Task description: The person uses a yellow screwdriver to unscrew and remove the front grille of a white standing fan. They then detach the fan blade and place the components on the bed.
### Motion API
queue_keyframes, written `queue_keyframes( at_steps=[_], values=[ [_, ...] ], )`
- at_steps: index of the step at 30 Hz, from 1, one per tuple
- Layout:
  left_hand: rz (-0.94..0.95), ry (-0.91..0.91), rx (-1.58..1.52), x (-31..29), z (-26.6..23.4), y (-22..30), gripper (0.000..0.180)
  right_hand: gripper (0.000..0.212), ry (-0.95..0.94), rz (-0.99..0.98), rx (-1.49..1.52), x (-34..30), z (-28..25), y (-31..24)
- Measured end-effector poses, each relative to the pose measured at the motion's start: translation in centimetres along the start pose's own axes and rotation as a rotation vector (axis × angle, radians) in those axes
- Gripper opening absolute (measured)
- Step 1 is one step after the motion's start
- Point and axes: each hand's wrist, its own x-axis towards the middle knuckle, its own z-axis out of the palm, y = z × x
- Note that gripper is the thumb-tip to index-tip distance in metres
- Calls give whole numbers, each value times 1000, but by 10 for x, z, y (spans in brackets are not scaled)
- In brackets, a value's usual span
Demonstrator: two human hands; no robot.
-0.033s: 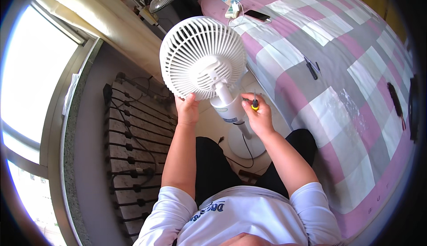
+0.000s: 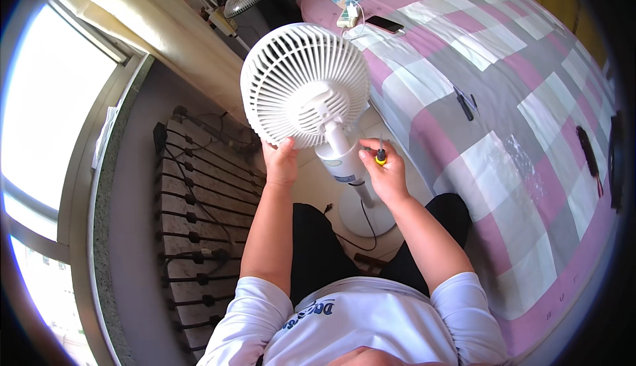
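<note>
A white pedestal fan (image 2: 305,84) stands in front of me, the ribbed rear of its cage tilted up toward me. My left hand (image 2: 282,164) grips the cage's lower edge, thumb on the near side and the other fingers hidden behind it. In my right hand (image 2: 388,175) is a screwdriver (image 2: 381,156) with a yellow and black handle, its thin shaft pointing up and away from me. The thumb and forefinger of that hand come together close beside the white motor housing (image 2: 338,160); whether they pinch anything small cannot be made out.
The fan's round base (image 2: 366,217) rests on the floor between my knees, a dark cord (image 2: 375,228) beside it. On the right, a checked bed (image 2: 450,187) holds a phone (image 2: 384,25), dark-handled tools (image 2: 465,107) and a dark brush (image 2: 586,151). A black-barred rack (image 2: 199,220) stands left.
</note>
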Motion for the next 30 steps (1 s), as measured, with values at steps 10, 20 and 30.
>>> queue_keyframes(
  at_steps=[10, 20, 30],
  values=[
    [-19, 226, 192, 7, 69, -4, 100, 39, 243, -408, -387, 39, -5, -18],
    [-27, 503, 640, 23, 123, -21, 129, 37, 200, -142, -293, 92, -27, -20],
    [-36, 244, 590, 31, 89, -31, 129, 37, 173, -21, -228, 111, -31, -27]
  ],
)
